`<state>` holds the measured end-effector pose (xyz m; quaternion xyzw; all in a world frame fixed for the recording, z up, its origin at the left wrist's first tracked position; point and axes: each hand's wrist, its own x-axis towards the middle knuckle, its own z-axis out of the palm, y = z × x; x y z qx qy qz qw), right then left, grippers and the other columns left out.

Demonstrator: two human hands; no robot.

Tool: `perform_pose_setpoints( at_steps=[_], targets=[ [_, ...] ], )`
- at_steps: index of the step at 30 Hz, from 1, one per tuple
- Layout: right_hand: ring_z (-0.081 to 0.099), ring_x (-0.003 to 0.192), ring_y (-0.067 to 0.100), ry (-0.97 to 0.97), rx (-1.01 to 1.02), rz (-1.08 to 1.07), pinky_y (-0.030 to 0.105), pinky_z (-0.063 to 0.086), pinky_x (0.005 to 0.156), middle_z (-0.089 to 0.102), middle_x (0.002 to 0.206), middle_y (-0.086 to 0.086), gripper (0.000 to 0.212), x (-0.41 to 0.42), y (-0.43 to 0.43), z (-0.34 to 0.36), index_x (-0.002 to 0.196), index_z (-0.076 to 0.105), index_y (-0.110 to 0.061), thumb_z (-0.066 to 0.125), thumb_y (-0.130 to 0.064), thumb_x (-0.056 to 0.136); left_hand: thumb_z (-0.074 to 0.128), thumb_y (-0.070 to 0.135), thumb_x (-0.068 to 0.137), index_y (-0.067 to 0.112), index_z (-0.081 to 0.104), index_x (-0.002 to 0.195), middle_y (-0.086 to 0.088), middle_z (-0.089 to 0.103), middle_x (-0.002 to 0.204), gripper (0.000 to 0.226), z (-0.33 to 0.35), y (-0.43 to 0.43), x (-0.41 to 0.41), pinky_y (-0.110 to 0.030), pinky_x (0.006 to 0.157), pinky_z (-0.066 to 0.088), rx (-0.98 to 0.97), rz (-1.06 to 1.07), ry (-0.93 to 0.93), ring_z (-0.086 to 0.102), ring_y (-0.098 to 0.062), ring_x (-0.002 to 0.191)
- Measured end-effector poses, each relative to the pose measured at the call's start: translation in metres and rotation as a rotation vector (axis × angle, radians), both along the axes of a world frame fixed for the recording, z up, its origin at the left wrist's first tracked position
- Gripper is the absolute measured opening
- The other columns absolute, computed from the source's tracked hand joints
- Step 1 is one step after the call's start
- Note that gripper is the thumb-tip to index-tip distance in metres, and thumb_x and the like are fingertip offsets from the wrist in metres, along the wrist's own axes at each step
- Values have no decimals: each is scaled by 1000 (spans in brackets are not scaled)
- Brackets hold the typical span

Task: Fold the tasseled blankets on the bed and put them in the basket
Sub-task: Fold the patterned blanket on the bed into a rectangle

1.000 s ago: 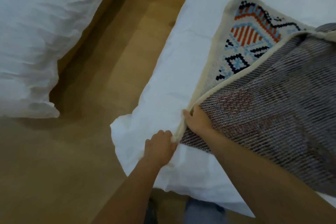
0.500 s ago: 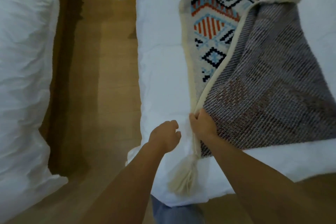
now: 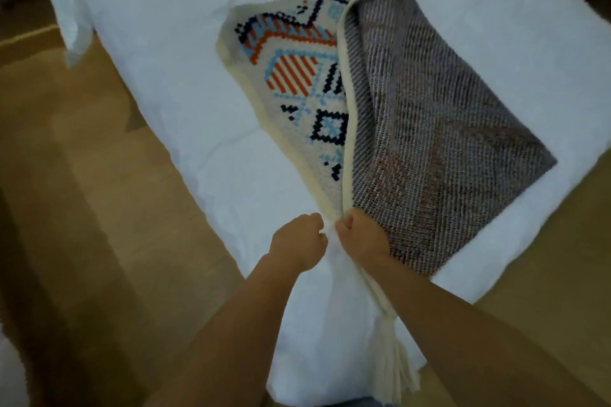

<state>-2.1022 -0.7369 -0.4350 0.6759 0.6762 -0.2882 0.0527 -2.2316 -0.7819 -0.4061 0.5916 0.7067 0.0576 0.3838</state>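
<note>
Left hand (image 3: pixel 299 241) has returned to the blanket (image 3: pixel 429 109) corner beside right hand (image 3: pixel 360 235); both pinch its edges. First fold seems underway; next, match corners and smooth.

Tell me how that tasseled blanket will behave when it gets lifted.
Probably floppy: the blanket lies folded over itself, flat on the bed. It would likely sag below the corner the right hand grips. The tassel hangs loose at the bed's edge, so it should dangle and swing.

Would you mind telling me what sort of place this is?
Probably a bedroom: a bed with white bedding, a tasseled blanket spread on it, and a wood floor alongside.
</note>
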Motion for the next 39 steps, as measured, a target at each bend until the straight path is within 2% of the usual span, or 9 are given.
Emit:
perform_pose_setpoints(
  at_steps=[6,11,16,20,24,30,33,35,39],
  targets=[
    [57,79,23,127,48,-325,30,40,70,58,85,9,18,-30,26,12,82,48,-12,50,-30,87,39,26,96,13,50,120,-7,58,118,30,3,50,-53,-28,80,39,33,-210,87,55,-23,106],
    [43,70,20,246,134,-340,32,34,63,41,79,1,20,-54,67,13,75,39,-13,49,-24,90,39,25,96,11,51,116,-9,58,116,28,6,115,-75,-30,80,40,29,-243,150,55,-26,104],
    [42,71,22,308,182,-286,36,37,66,42,83,5,21,-87,133,6,75,37,-13,46,-20,93,41,24,94,11,54,110,-10,59,113,24,1,198,-115,-31,79,40,10,-82,186,55,-27,100],
    [43,75,19,356,100,-224,32,38,68,44,89,4,17,-129,180,6,82,41,-12,46,-22,94,43,20,92,10,53,92,-12,62,104,14,0,254,-141,-32,74,43,-5,-152,233,54,-24,86],
    [49,82,22,371,62,-175,34,43,72,46,94,4,14,-175,221,4,86,43,-13,49,-24,93,44,22,90,10,56,107,-12,62,109,24,4,286,-167,-37,84,48,22,-108,223,58,-29,100],
    [46,80,18,365,96,-133,28,34,64,44,89,-1,13,-231,259,-2,89,48,-14,54,-25,87,50,14,85,5,35,134,-17,45,132,53,5,336,-227,-44,91,40,241,34,320,44,-35,116],
    [49,95,20,374,113,-94,26,37,73,49,103,2,37,-258,276,-4,109,51,-12,63,-33,82,54,20,83,4,26,140,-17,39,139,66,-2,362,-252,-48,100,37,101,28,206,37,-35,126],
    [45,111,23,320,139,-52,30,39,90,47,121,7,66,-277,284,-6,127,41,-12,69,-41,75,56,25,81,1,35,132,-19,46,130,60,-6,377,-263,-50,96,42,34,57,117,44,-36,118],
    [23,134,29,101,46,-12,43,25,110,23,147,11,105,-316,290,-8,147,5,-15,70,-50,71,56,38,78,7,58,74,-23,55,103,32,-7,396,-290,-42,78,53,-41,28,85,56,-38,93]
  ],
)
